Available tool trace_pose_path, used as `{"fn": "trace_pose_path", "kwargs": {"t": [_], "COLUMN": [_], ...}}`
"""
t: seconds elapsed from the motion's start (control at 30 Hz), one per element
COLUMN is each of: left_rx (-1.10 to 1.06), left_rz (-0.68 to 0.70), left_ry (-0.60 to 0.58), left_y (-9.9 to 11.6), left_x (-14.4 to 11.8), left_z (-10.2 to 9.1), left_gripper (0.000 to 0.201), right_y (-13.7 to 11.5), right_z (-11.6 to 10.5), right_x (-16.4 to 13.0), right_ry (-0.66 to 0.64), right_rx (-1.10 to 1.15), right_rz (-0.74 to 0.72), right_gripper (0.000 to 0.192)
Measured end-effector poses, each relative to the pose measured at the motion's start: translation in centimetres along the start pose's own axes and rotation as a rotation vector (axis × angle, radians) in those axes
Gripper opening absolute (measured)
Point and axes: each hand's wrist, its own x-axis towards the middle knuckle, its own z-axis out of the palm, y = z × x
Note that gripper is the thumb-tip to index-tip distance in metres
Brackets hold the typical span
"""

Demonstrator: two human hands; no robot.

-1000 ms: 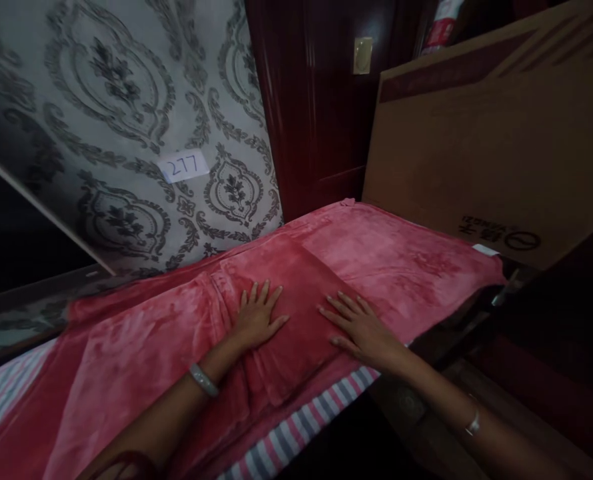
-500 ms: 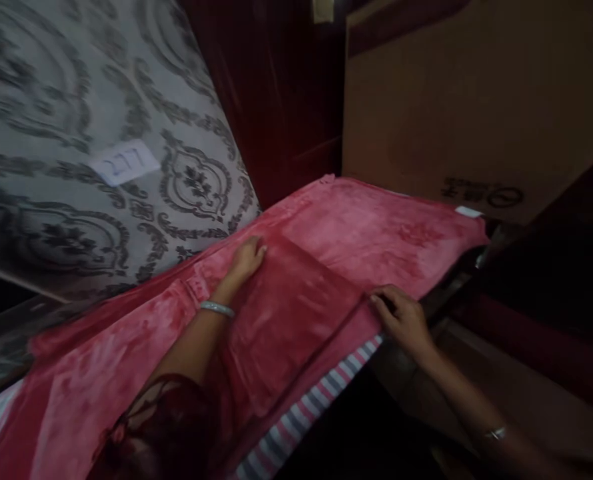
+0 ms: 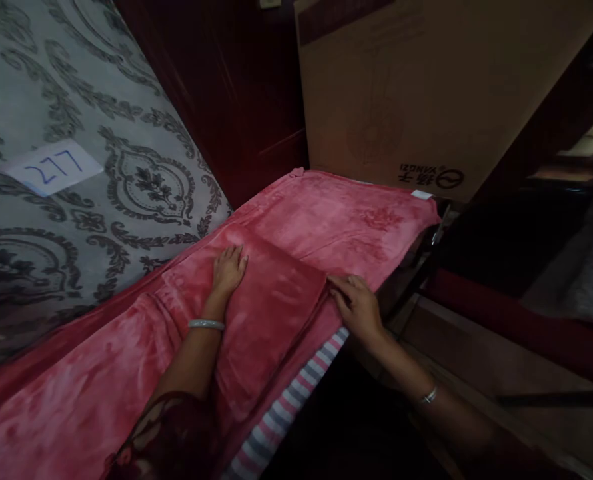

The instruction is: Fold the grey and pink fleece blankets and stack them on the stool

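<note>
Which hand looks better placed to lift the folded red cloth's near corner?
Right hand, probably: its fingers sit at the folded red cloth's near corner, while the left hand lies flat on top.

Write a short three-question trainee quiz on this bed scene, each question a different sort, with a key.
1. True or false: the left hand lies flat on the folded red blanket.
2. The right hand is at: A) the blanket's near edge, B) the cardboard box, C) the paper label.
3. Fill in: the label reads ___.

Key: 1 true; 2 A; 3 277.
</note>
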Motion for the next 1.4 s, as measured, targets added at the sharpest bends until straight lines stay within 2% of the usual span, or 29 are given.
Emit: {"fn": "trace_pose_path", "kwargs": {"t": [0.17,0.27,0.4,0.53,0.8,0.97,1.07,1.2,1.33,1.4], "left_rx": [-0.031,-0.043,-0.035,-0.038,-0.031,-0.009,-0.033,-0.040,-0.095,-0.125], "left_rz": [0.000,-0.002,-0.007,-0.007,-0.025,-0.063,-0.118,-0.196,-0.256,-0.283], "left_ry": [0.011,0.008,0.004,0.017,0.020,0.003,-0.020,0.042,0.008,-0.025], "left_y": [0.1,0.2,0.4,0.5,0.7,0.2,-0.9,-2.7,-3.4,-3.4], "left_x": [-0.1,-0.1,-0.2,-0.3,-0.9,-1.0,1.1,6.4,11.3,12.9], "left_z": [0.1,-0.1,-0.3,-0.3,-0.2,-1.7,-3.2,-3.9,-2.4,-1.3], "left_gripper": [0.051,0.051,0.051,0.050,0.050,0.045,0.035,0.033,0.031,0.028], "right_y": [0.1,0.2,0.0,-0.2,-0.8,0.4,1.1,1.4,2.0,2.3], "right_z": [0.1,-0.1,-0.4,-0.1,0.3,-0.2,0.0,0.3,0.5,0.5], "right_x": [0.1,0.6,1.5,2.0,1.6,0.3,0.0,-0.1,-0.6,-0.8], "right_ry": [0.018,-0.029,-0.108,-0.110,0.067,0.105,0.079,0.076,0.053,0.028], "right_rx": [0.005,-0.033,-0.064,-0.119,-0.015,-0.074,-0.098,-0.136,-0.184,-0.222], "right_rz": [-0.066,-0.086,-0.023,-0.029,-0.014,-0.096,-0.158,-0.188,-0.099,-0.057], "right_gripper": [0.028,0.030,0.030,0.032,0.016,0.011,0.011,0.015,0.019,0.030]}}
